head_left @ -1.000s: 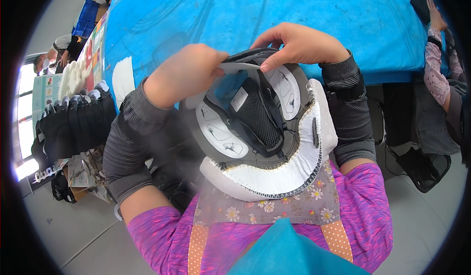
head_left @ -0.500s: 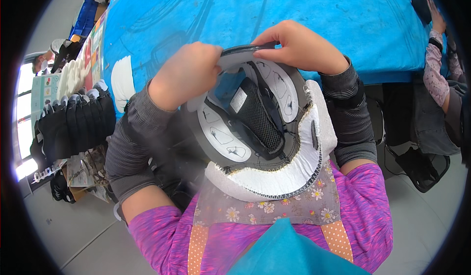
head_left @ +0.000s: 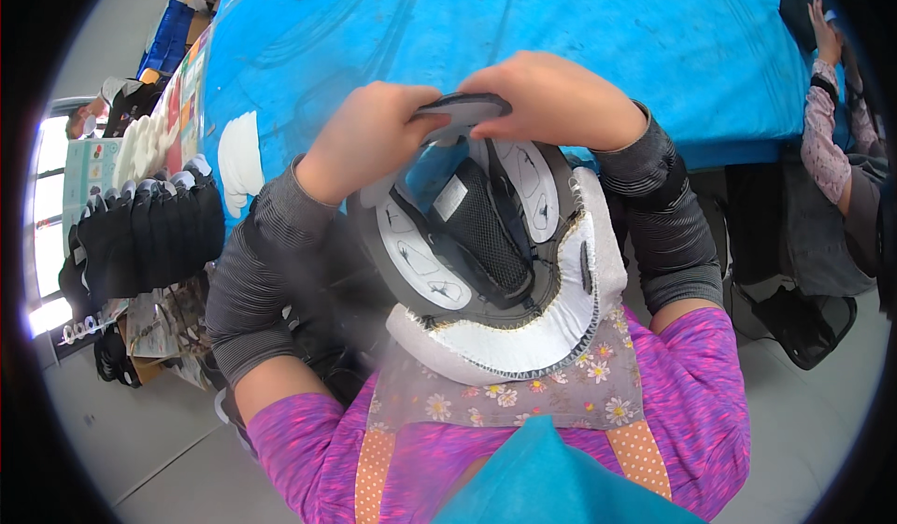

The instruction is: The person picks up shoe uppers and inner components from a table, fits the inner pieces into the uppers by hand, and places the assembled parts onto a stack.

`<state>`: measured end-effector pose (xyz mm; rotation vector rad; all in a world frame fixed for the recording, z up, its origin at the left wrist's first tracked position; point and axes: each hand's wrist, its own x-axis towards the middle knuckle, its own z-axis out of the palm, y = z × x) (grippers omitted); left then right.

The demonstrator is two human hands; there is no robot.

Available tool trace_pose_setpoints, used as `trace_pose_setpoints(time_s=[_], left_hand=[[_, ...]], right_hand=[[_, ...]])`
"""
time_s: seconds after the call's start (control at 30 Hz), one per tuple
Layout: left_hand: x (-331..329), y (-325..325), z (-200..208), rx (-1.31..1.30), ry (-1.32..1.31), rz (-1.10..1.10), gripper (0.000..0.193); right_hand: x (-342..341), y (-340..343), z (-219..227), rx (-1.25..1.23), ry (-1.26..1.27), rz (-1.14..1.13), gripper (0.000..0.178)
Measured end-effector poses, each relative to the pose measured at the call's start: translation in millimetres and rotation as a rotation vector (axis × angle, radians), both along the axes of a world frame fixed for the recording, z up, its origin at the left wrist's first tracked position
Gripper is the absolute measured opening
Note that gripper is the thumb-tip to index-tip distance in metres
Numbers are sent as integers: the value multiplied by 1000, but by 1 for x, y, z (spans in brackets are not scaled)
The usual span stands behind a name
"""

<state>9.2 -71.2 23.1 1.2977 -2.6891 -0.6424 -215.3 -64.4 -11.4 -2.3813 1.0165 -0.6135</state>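
Note:
A helmet liner (head_left: 505, 345) faces me with its inside showing, between my forearms and in front of my chest. It has grey and white side panels, a black mesh crown pad (head_left: 481, 230) and a thick white padded band along the near side, edged with zigzag stitching. My left hand (head_left: 372, 139) pinches the far rim from the left, its fingers partly hidden behind the edge. From the right, my right hand (head_left: 551, 104) grips the same rim, thumb inside and fingers over the outside. Between the hands the rim arches up as a dark-edged strip (head_left: 467, 108).
A blue-covered table (head_left: 635, 57) spreads beyond my hands. White cut pieces (head_left: 241, 162) lie on its left edge, near a stack of black padded parts (head_left: 149, 234). Another person's hand (head_left: 824, 34) holds a black piece at the far right. A dark chair (head_left: 799, 328) stands below.
My two hands have come closer together along the rim, the right one shifting left. The rim between them now bends more, and the liner has moved slightly left.

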Motion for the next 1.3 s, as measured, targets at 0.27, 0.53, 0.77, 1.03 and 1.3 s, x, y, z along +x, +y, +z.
trace_pose_setpoints(time_s=[0.27, 0.53, 0.77, 1.03, 1.3], left_hand=[[18, -14, 0, 125, 66, 30, 27], [24, 17, 14, -44, -131, 75, 28], [26, 12, 15, -10, 80, 231, 26], [17, 17, 18, -100, 101, 228, 25], [31, 3, 21, -160, -25, 302, 20]], right_hand=[[14, -2, 6, -115, 154, -32, 16], [7, 4, 13, -201, 221, -117, 17], [17, -1, 12, -288, 193, -107, 22], [30, -5, 10, -298, 196, -141, 22], [18, -8, 19, -402, 16, -348, 23]])
